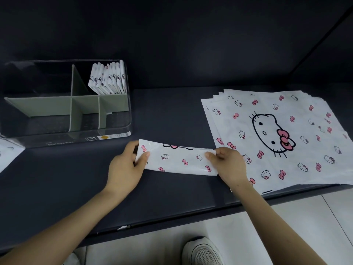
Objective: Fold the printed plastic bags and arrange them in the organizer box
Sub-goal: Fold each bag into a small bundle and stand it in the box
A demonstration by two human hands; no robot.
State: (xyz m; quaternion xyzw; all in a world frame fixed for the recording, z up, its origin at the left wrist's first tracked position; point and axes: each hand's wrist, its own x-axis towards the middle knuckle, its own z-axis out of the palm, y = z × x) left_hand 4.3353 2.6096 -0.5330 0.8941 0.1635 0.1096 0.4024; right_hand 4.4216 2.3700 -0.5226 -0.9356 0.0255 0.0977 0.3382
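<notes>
A white plastic bag with pink bows and cat faces, folded into a long strip (pixel 177 159), lies on the dark table in front of me. My left hand (pixel 127 165) pinches its left end, thumb on top. My right hand (pixel 227 165) pinches its right end. A stack of flat printed bags (pixel 277 134) lies to the right, its near left corner under my right wrist. The clear organizer box (pixel 118 129) with grey-green dividers stands at the left. Several folded bags (pixel 108 79) stand upright in its far right compartment.
The other compartments of the box hold nothing I can see. A corner of another printed bag (pixel 7 155) shows at the far left edge. The table's front edge (pixel 172 220) runs below my forearms, with pale floor and a white shoe (pixel 202 251) beneath.
</notes>
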